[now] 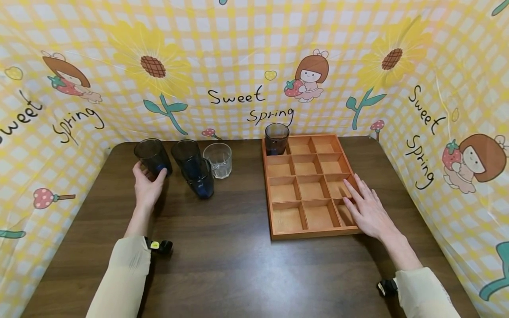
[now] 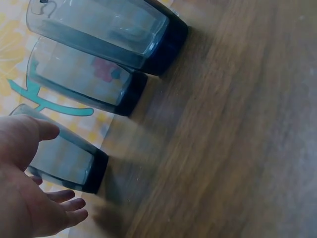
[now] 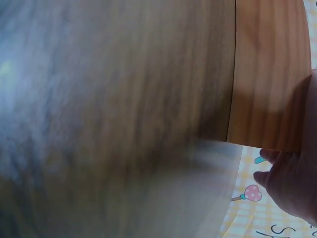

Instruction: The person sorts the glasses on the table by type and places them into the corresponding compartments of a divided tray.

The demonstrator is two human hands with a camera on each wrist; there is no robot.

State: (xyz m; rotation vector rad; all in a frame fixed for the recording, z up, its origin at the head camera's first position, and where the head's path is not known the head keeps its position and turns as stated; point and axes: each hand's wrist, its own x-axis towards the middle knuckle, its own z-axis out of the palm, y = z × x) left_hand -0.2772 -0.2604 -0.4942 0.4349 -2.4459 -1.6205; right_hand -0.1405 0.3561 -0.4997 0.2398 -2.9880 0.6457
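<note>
Head view: left hand (image 1: 147, 187) at tapered dark-blue glass tumbler (image 1: 152, 152), far left on brown wooden desk (image 1: 230, 221); sideways swing could knock neighbouring dark-blue glass (image 1: 186, 154). Right hand (image 1: 371, 214), fingers extended, rests on orange-brown wooden compartment tray (image 1: 314, 234); uneven push could skew it. Left wrist view: thumb and fingers bracket tumbler, firm clamping cannot be told; loose hold could slip. Right wrist view: hand beside tray corner.

Tray (image 1: 314, 234) — right of most glasses (image 1: 188, 159)
</note>
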